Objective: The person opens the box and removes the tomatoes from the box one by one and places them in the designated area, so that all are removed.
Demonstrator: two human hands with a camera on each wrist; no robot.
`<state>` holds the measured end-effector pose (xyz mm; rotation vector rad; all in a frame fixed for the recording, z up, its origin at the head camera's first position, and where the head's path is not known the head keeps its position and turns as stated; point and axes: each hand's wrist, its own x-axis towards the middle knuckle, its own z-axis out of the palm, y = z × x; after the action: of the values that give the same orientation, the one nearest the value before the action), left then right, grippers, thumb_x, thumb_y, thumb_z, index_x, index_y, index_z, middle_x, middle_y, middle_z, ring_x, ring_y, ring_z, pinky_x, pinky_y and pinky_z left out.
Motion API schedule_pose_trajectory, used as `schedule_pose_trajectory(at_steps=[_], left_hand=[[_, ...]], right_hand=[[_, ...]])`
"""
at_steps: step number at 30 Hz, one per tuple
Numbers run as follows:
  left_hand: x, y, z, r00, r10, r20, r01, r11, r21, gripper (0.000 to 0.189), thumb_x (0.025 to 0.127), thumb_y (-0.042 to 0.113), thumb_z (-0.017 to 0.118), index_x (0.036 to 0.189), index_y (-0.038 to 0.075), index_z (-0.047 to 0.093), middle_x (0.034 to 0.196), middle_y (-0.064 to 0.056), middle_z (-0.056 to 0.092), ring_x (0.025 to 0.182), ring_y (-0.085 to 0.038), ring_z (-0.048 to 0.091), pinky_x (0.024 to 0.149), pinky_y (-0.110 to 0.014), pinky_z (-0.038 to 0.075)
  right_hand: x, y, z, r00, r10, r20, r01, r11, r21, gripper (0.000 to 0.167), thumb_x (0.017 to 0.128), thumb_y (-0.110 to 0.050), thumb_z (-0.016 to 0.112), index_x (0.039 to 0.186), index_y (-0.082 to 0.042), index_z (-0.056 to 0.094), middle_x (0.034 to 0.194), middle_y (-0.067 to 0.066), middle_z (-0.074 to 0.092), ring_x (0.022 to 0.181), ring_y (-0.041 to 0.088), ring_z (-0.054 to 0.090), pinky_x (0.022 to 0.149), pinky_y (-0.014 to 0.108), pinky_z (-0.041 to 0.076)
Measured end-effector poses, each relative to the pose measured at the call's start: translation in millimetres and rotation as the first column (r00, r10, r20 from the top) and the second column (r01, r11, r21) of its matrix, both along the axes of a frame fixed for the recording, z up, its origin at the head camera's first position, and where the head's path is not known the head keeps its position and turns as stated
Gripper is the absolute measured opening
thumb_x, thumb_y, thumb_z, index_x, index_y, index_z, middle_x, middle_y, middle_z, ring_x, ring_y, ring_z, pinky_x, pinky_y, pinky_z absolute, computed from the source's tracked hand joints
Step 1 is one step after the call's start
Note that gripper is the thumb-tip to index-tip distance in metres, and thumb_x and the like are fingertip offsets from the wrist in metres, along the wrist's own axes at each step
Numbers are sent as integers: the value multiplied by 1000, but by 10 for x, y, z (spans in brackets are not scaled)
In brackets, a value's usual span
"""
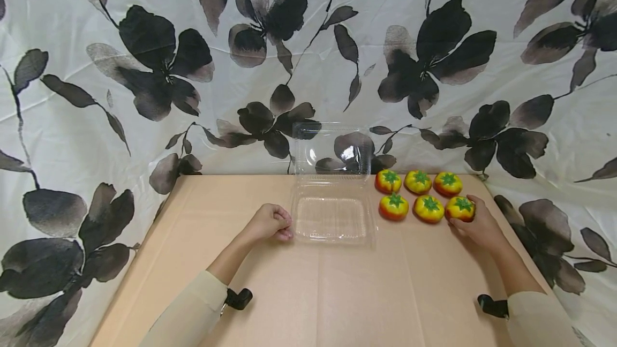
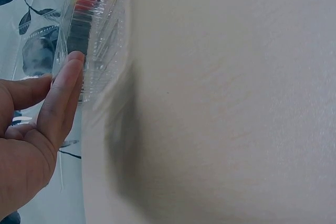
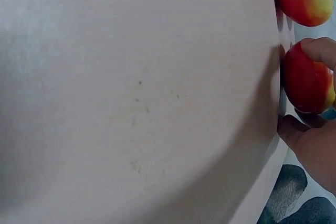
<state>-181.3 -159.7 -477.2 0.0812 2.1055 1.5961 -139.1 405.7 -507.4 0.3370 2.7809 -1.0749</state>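
Note:
A clear plastic clamshell container point(image 1: 332, 241) lies on the table with its hinged lid point(image 1: 308, 149) raised at the back. My left hand point(image 1: 271, 222) is at its left edge, the thumb and fingertips pinching the rim in the left wrist view. At the right, my right hand point(image 1: 484, 226) grips the front right tomato point(image 1: 459, 209), red and yellow with a green star-shaped top. The right wrist view shows a finger over that tomato point(image 3: 307, 80) and the thumb at its side. Several similar tomatoes point(image 1: 428, 209) stand beside it in two rows, right of the container.
A light tan table point(image 1: 289, 304) spreads in front of both arms. White cloth with dark flowers point(image 1: 164, 68) hangs behind the table's back edge and shows along both sides. Each wrist wears a small black camera point(image 1: 239, 299).

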Motion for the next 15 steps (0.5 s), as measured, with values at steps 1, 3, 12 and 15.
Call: schedule_pose_trajectory(at_steps=[1, 3, 12, 15], left_hand=[[-1, 0, 0, 1000, -2, -2, 2, 1000, -1, 8, 98, -8, 58, 103, -14, 61, 74, -13, 69, 63, -18, 72, 62, -30, 67], [-2, 0, -1, 1000, -4, -5, 4, 1000, -3, 8, 98, -8, 59, 103, -14, 61, 74, -13, 69, 62, -18, 72, 62, -30, 66], [0, 2, 6, 1000, -4, -16, 4, 1000, -7, 7, 98, -7, 61, 102, -13, 62, 74, -13, 70, 62, -17, 72, 61, -30, 66], [1, 3, 3, 1000, -2, -15, 2, 1000, -4, 8, 98, -6, 62, 102, -13, 62, 73, -12, 70, 62, -17, 72, 61, -30, 66]], right_hand=[[0, 0, 3, 1000, -3, 5, 3, 1000, -1, 103, 97, -26, 71, 157, 14, -2, 151, 47, 19, 137, 63, 27, 116, 78, 24], [2, -1, 10, 1000, -6, 13, 7, 1000, -6, 104, 97, -27, 72, 157, 14, -3, 152, 47, 18, 137, 63, 27, 116, 78, 24], [6, -4, 27, 1000, 13, 9, -13, 1000, -9, 104, 98, -28, 71, 157, 14, -4, 151, 47, 18, 136, 62, 28, 116, 78, 24], [18, 0, 28, 1000, 22, 1, -22, 1000, -6, 104, 98, -30, 71, 156, 15, -3, 150, 48, 18, 134, 63, 28, 115, 78, 24]])
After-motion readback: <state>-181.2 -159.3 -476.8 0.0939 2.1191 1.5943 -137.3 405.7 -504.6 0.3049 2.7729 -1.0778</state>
